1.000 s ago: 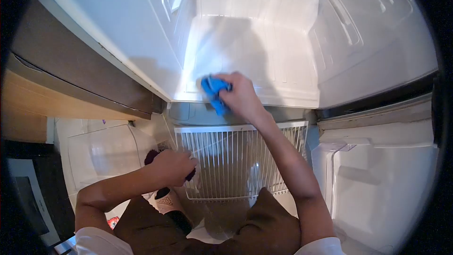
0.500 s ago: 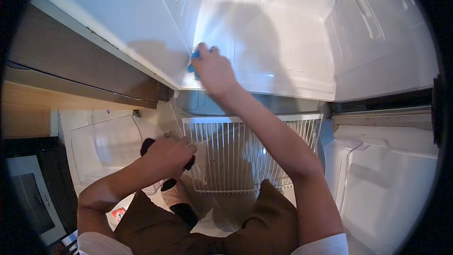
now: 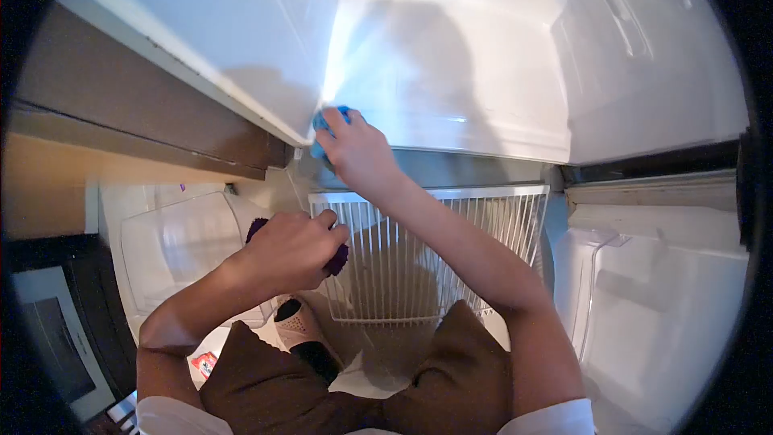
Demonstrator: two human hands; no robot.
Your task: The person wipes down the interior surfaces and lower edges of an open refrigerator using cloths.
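My right hand (image 3: 361, 151) is closed on a blue cloth (image 3: 319, 124), or possibly a sponge; the fingers cover much of it. It presses at the front left corner of the white refrigerator compartment (image 3: 515, 117), where the floor meets the side wall. Lower down, my left hand (image 3: 291, 250) grips a dark purple cloth (image 3: 338, 260) with a fuzzy texture. This hand hovers over the left end of a white wire shelf (image 3: 475, 192), which stands in front of the refrigerator below the compartment.
On the right, an open door (image 3: 668, 298) shows a clear plastic bin (image 3: 592, 238). A clear drawer (image 3: 181, 250) lies at the left, near a red packet (image 3: 204, 364). My slippered foot (image 3: 299, 326) is beside the shelf. A brown cabinet edge (image 3: 145, 129) borders the left.
My right hand has drawn the blue cloth down and slightly left, to the compartment's front corner. My left hand has shifted a little to the right with the purple cloth.
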